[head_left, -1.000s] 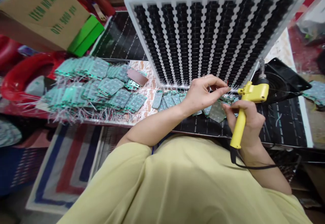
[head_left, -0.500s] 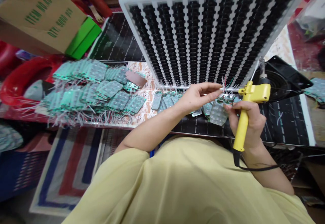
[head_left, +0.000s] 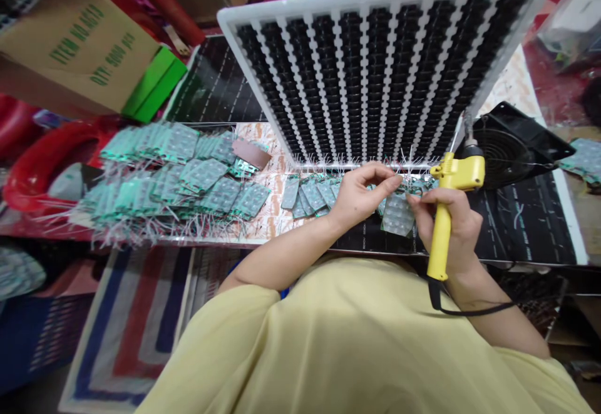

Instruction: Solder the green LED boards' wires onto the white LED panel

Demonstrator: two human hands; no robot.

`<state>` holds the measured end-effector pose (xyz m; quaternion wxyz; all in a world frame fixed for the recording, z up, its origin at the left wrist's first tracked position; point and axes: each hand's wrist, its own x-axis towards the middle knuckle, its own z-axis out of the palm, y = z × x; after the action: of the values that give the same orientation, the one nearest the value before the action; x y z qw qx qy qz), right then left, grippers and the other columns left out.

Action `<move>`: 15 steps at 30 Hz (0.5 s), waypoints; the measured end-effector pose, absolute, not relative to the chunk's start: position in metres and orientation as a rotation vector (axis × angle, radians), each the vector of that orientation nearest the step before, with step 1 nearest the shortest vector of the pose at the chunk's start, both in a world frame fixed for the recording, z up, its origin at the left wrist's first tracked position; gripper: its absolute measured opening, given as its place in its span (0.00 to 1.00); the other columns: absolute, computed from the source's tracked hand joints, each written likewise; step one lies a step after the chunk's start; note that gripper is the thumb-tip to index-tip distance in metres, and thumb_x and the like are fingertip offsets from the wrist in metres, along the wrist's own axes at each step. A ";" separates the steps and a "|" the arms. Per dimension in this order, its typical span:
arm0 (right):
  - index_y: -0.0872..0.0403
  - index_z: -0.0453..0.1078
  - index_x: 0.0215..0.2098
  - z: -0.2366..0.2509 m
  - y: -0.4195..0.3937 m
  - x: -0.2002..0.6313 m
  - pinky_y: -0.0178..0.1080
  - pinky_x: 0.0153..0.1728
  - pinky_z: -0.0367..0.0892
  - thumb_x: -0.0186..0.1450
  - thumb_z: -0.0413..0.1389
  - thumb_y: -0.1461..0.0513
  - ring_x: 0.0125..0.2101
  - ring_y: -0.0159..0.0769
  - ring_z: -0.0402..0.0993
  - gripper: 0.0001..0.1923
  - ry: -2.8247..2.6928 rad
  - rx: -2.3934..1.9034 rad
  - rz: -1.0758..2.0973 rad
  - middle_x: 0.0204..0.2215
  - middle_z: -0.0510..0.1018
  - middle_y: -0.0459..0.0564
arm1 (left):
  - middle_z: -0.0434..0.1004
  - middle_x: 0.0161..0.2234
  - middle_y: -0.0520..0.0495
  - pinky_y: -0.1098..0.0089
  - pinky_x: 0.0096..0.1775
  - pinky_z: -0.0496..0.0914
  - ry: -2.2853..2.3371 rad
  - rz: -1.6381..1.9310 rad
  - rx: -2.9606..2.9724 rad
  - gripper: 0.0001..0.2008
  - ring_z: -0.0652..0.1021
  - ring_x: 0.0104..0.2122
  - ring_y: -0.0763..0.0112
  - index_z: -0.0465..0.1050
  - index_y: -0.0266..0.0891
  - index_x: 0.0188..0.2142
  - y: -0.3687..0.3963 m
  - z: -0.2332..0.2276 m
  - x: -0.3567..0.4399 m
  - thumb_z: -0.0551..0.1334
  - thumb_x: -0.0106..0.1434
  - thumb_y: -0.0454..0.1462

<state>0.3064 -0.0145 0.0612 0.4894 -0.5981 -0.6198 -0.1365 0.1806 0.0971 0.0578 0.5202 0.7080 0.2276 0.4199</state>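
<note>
the person's right hand point(head_left: 448, 223) was wrapped around the handle of a yellow soldering iron point(head_left: 446, 210), which stood nearly upright with its metal tip pointing away from the body and a black cord running down from the bottom of the handle past the wrist. the same hand's fingertips also touched a small pale circuit board point(head_left: 398, 213), which sat between the two hands, just above the near edge of the black mat point(head_left: 516, 226).

the left hand point(head_left: 361, 195) was pinched, thumb and forefinger closed on something thin right at the top edge of that board; what it gripped was too small to tell, though fine white wire leads stuck up just beside the fingertips.

behind the hands leaned a large white tray point(head_left: 375, 69) with rows of dark slots, tilted up away from the person, its lower rim just beyond the fingers. a short row of green boards point(head_left: 307, 191) lay at its foot, left of the left hand. further left, a big heap of green boards with wire leads point(head_left: 178, 173) covered the table. a black fan point(head_left: 511, 144) sat just right of the iron. a brown cardboard box point(head_left: 79, 51) and a green box point(head_left: 154, 82) stood at the far left.
</note>
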 end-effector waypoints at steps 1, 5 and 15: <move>0.53 0.63 0.37 0.061 -0.014 0.306 0.25 0.24 0.65 0.64 0.62 0.65 0.20 0.22 0.69 0.10 -1.504 -1.452 -0.325 0.26 0.72 0.38 | 0.78 0.29 0.48 0.73 0.36 0.70 0.465 1.113 1.826 0.12 0.76 0.31 0.76 0.75 0.37 0.28 0.097 0.055 0.177 0.64 0.63 0.44; 0.53 0.63 0.37 0.060 -0.015 0.310 0.26 0.22 0.63 0.65 0.61 0.65 0.19 0.22 0.68 0.09 -1.534 -1.467 -0.399 0.25 0.72 0.39 | 0.82 0.39 0.46 0.69 0.43 0.71 0.142 1.270 2.315 0.07 0.78 0.39 0.74 0.79 0.44 0.39 0.109 0.054 0.159 0.62 0.64 0.35; 0.52 0.65 0.35 0.064 -0.015 0.308 0.31 0.18 0.61 0.66 0.60 0.63 0.14 0.26 0.66 0.07 -1.833 -1.358 -0.390 0.19 0.70 0.37 | 0.83 0.35 0.44 0.67 0.45 0.74 0.586 0.621 1.274 0.25 0.81 0.39 0.69 0.80 0.36 0.33 0.098 0.071 0.171 0.69 0.50 0.56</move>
<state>0.3076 -0.0147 0.0637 0.4020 -0.5375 -0.7250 -0.1545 0.1707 0.0979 0.0708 0.7203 0.5762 0.2651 0.2808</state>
